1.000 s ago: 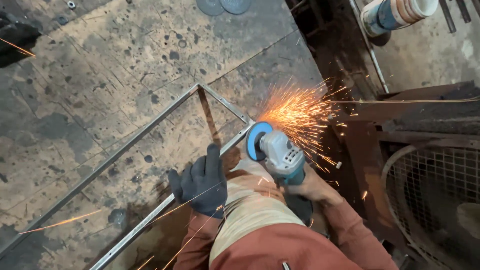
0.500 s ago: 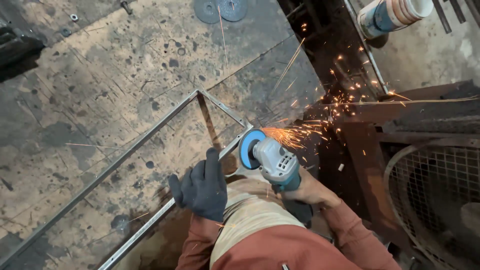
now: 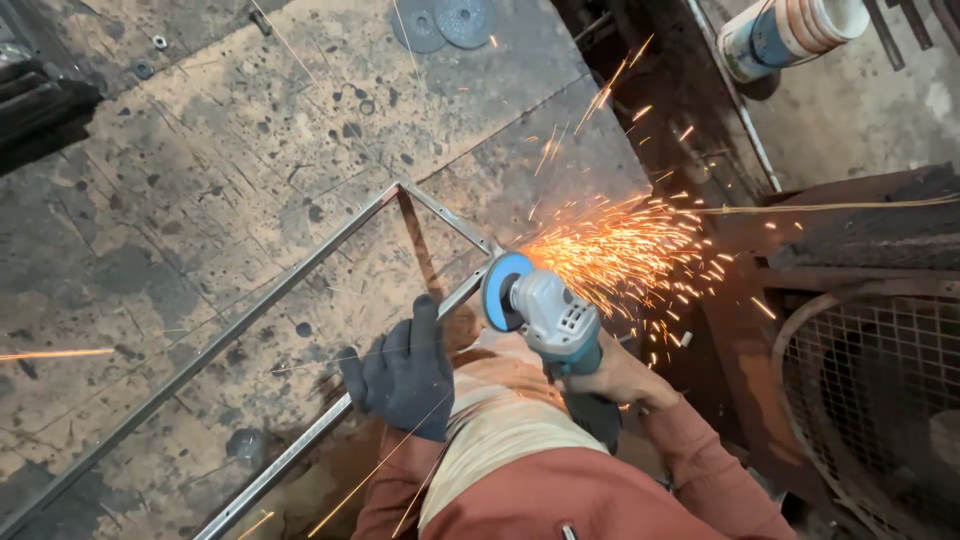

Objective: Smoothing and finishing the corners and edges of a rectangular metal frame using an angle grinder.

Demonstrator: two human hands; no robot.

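Note:
A thin rectangular metal frame [image 3: 300, 262] lies flat on the stained steel worktable [image 3: 200, 180]. My right hand [image 3: 618, 378], bare, grips a blue and grey angle grinder [image 3: 545, 315]. Its disc touches the frame's right corner and throws orange sparks [image 3: 620, 250] to the right. In a dark glove, my left hand [image 3: 403, 370] presses down on the frame's near rail just left of the grinder. My knee in light trousers sits between the two hands.
Two spare grinding discs [image 3: 445, 20] lie at the table's far edge. A white and blue bucket [image 3: 790, 35] stands on the floor at top right. A rusty wire-mesh guard [image 3: 880, 400] and dark metal stand sit to the right of the table.
The grinder has stayed at the frame's corner. The spray of sparks thinned half a second ago and is dense and wide again now. My left hand has not moved.

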